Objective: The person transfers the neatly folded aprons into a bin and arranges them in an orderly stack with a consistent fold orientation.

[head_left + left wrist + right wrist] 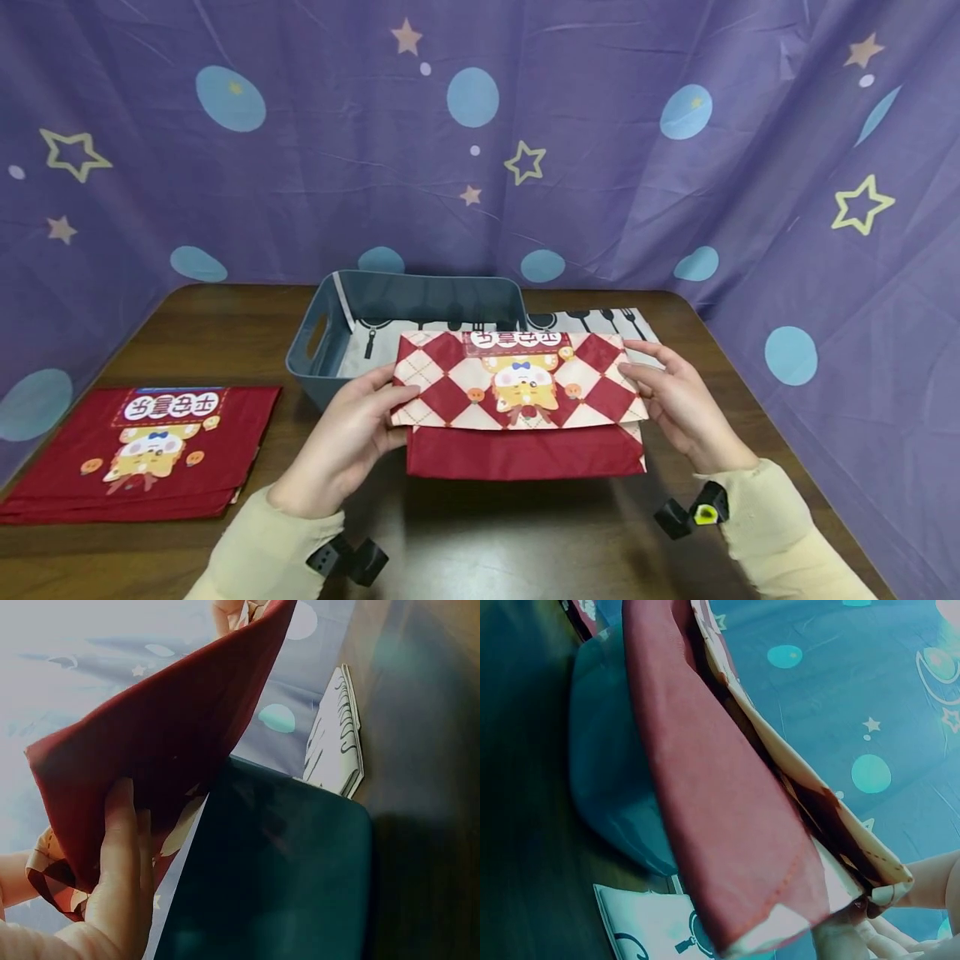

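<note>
A folded red cloth bag [522,417] with a cream-and-red diamond flap and a cartoon print is held up in front of a grey-blue plastic bin [339,317]. My left hand [352,433] pinches the bag's left edge, thumb on the flap. My right hand [675,400] pinches its right edge. In the left wrist view the red bag [165,742] rises above my fingers [120,862]. In the right wrist view the bag [727,825] hangs in front of the bin [607,765], its corner gripped by my fingertips [862,930].
A stack of flat red bags [142,454] with the same print lies at the table's left front. White cloths with black utensil prints [592,321] lie in and beside the bin. The brown table [210,333] is ringed by a purple star-print curtain [675,167].
</note>
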The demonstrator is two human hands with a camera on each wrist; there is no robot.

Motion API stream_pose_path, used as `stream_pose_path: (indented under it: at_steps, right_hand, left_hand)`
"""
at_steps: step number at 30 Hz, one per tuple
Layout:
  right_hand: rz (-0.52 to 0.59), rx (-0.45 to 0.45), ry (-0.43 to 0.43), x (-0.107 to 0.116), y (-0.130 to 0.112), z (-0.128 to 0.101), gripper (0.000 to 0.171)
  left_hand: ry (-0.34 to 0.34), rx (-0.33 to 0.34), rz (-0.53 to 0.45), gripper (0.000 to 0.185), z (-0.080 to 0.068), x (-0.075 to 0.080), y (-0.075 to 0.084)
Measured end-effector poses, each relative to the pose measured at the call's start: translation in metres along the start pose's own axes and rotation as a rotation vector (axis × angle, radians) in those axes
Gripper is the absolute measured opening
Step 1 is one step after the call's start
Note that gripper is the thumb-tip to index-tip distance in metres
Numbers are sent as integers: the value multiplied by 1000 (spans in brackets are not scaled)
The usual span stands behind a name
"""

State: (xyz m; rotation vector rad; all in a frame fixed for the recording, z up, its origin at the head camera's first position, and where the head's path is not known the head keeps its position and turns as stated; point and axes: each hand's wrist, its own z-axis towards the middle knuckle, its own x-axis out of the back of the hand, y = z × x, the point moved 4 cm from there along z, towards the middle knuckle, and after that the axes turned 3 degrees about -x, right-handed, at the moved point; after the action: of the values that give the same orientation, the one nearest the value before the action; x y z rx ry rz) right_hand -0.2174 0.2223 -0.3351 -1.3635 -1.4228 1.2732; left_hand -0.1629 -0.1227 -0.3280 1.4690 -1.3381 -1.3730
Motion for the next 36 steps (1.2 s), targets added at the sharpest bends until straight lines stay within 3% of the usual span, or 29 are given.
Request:
stream_pose_path:
  at_steps: [10, 36]
  right_hand:
    - [5, -7, 15, -8, 6, 1, 58]
    - [97, -15, 5, -20, 17, 1, 57]
  left_hand:
    - [-18, -14, -24, 59, -3, 7, -1]
    - [-15, 15, -81, 64, -7, 18, -5]
